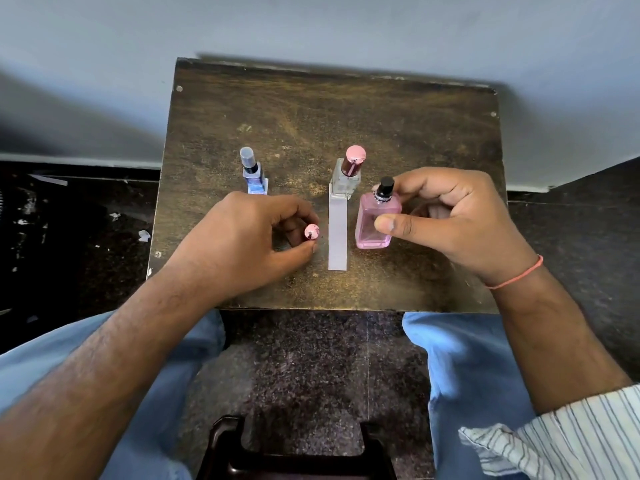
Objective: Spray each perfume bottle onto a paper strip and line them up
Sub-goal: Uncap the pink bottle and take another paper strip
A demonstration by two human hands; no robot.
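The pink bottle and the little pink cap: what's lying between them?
In the head view, a pale paper strip lies flat between the pink bottle in the right hand and the pink cap in the left hand.

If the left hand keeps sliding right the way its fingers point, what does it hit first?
Probably the white paper strip lying flat just right of the left hand, which pinches a small pink cap. Beyond the strip is the pink square bottle in the right hand. Depth is unclear.

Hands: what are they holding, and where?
Right hand holds the pink bottle by its sides. Left hand pinches the small pink cap at its fingertips.
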